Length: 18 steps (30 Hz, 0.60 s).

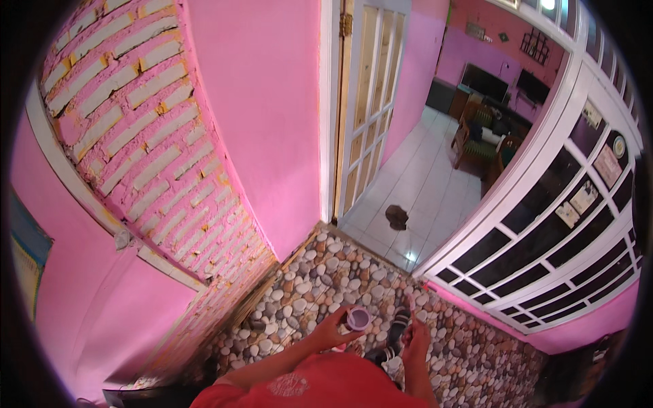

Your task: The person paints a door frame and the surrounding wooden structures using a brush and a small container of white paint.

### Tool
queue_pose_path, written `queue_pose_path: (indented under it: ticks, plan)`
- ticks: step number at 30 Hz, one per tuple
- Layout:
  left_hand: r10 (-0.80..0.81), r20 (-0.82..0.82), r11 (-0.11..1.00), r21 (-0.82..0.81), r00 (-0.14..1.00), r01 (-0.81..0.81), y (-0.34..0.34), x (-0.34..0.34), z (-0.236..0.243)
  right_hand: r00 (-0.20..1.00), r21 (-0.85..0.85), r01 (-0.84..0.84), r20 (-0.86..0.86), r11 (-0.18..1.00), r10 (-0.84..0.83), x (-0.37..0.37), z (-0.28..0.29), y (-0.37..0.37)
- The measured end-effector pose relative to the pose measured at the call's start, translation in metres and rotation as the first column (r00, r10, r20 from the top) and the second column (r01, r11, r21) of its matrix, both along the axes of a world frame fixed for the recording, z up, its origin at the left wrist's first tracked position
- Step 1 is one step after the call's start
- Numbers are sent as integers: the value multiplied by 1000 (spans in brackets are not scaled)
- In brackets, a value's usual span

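Observation:
In front of my red shirt, my left hand [333, 330] is wrapped round the side of a small pale purple cup [358, 318]. The cup's round mouth faces up, and what is inside it cannot be made out. To the right of the cup, my right hand [416, 336] is closed, with a slim pinkish stick-like thing [411, 303] pointing up and away from it. The exact kind of that thing is too small to tell. Dark footwear with pale stripes [397, 332] shows between my hands, on the floor below.
Pebble-patterned flooring [320, 272] leads to a doorway with an open panelled door [373, 95]. A dark brown patch [396, 217] lies on the white tiles [425, 163] inside. Pink and exposed-brick walls [136, 129] rise at left, and a white-framed window [544, 245] at right.

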<state>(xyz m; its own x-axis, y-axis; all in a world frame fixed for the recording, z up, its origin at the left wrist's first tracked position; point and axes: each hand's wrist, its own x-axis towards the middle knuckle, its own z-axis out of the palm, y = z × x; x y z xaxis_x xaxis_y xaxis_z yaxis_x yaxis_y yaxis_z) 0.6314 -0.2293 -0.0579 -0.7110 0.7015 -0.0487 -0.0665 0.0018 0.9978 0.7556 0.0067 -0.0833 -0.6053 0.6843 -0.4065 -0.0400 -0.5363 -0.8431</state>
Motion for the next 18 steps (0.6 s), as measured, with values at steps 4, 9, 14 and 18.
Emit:
queue_pose_path:
  ticks: [4,9,14,18]
  plan:
    - [13,-26,1000,23,1000,-12,-36,-12,-1,995,-2,-65,70,998,65,-10,-9,-30]
    - [65,-113,998,18,992,-63,-86,-23,-8,989,-23,-108,97,994,110,-40,-14,-86]
    - [46,-50,999,-6,998,-47,-126,-33,-4,988,-36,-151,32,988,153,-61,3,-131]
    - [36,-97,999,-34,995,-40,-143,-40,-11,985,-24,-172,29,985,173,-60,-4,-149]
